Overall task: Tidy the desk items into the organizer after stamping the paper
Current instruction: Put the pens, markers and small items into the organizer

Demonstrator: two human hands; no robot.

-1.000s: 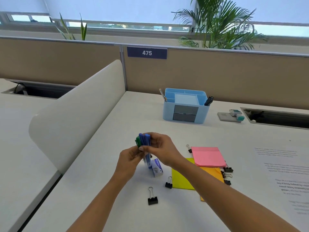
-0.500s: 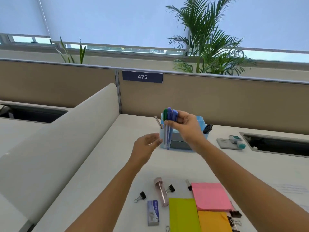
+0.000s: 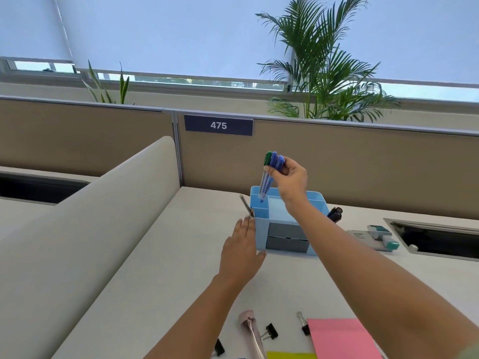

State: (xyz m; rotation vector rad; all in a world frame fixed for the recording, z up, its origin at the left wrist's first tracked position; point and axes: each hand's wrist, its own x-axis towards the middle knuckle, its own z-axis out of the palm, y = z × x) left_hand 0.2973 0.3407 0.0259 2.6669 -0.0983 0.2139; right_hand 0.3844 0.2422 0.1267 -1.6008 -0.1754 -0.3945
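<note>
Pens [image 3: 269,174] bunched in closed right hand [image 3: 290,177], tips entering organizer [image 3: 285,229] rear-left slot at 12 o'clock; left hand [image 3: 242,251] open, flat, bracing side; risk: tips snagging divider, scattering.

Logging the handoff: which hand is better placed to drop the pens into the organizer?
Right. The right hand already grips the pens, tips over the organizer back-left slot. The left hand lies open against its side.

Blue and green pens [image 3: 270,170], light-blue organizer [image 3: 284,215], pink paper [image 3: 339,338].
</note>
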